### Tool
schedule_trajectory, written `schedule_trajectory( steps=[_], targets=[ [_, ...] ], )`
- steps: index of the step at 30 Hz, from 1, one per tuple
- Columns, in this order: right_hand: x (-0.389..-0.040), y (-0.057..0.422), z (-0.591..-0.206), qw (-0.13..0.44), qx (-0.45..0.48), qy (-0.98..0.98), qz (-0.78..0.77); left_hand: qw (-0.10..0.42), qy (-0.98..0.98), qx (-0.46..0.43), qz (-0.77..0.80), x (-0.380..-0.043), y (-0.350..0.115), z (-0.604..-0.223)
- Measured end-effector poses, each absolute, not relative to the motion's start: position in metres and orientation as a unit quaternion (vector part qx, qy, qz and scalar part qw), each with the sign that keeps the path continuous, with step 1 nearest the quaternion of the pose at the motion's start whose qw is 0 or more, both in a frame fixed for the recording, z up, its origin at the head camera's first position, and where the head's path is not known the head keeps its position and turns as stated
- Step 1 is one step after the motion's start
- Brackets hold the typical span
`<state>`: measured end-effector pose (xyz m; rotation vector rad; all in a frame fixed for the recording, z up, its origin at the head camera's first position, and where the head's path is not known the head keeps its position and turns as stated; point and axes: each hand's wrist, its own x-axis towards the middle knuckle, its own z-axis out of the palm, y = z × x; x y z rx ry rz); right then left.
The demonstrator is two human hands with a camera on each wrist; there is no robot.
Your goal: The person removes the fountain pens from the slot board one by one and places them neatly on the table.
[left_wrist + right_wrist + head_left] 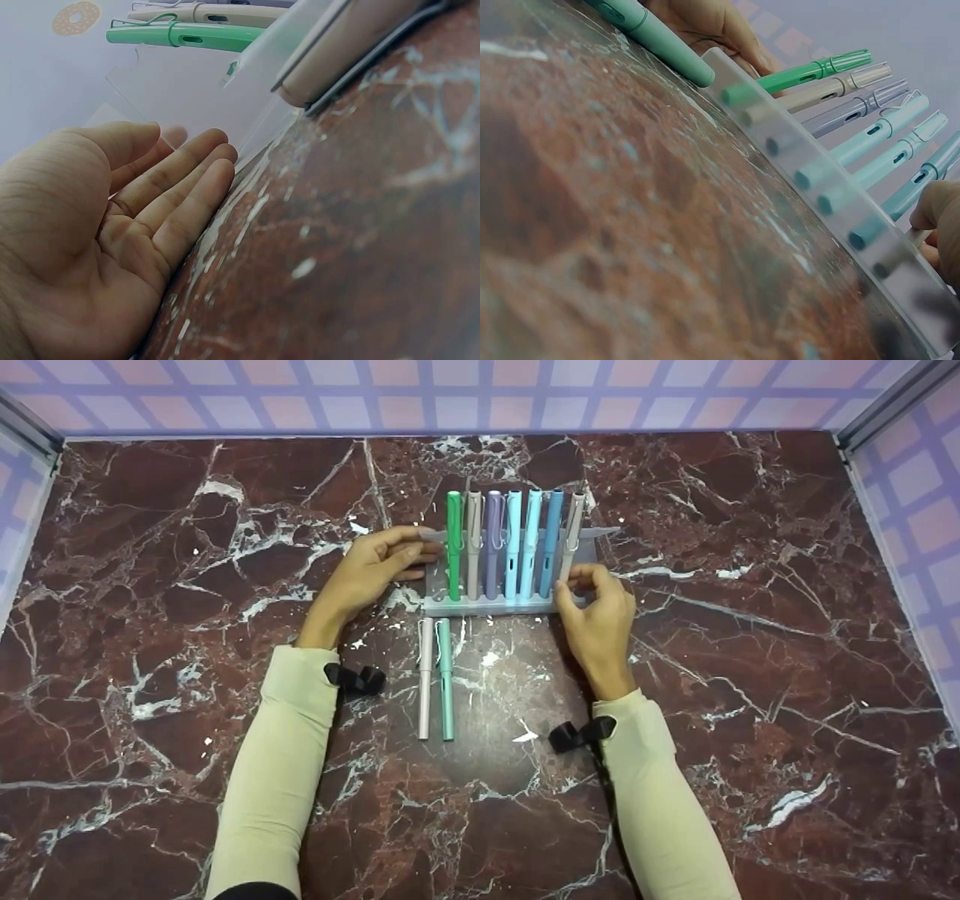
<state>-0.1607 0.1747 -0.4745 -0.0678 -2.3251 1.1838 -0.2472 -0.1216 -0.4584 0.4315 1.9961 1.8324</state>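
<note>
A frosted clear pen stand [495, 606] holds a row of several capped pens, from a green pen [454, 547] at the left to a grey-brown pen [574, 529] at the right end. My right hand [602, 611] pinches the lower part of that grey-brown pen, just beside a blue pen [551, 544]. At the stand's left end is my left hand [375, 561], its fingers extended with the tips at the clear side. In the left wrist view the left palm [90, 247] faces the stand and holds nothing.
In front of the stand, a pale pink pen [425, 682] and a mint green pen [446, 682] lie side by side on the dark red marbled tabletop [750, 622]. Checked panels [465, 405] border the table at the back and sides.
</note>
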Motion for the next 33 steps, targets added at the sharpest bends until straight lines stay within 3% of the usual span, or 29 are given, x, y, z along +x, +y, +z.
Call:
schedule_trajectory(
  steps=[33],
  targets=[
    [-0.1602,0.175,-0.4742,0.324,-0.014,-0.821,0.47,0.197,0.713,0.157,0.654,-0.2471,-0.1213,-0.4586]
  ],
)
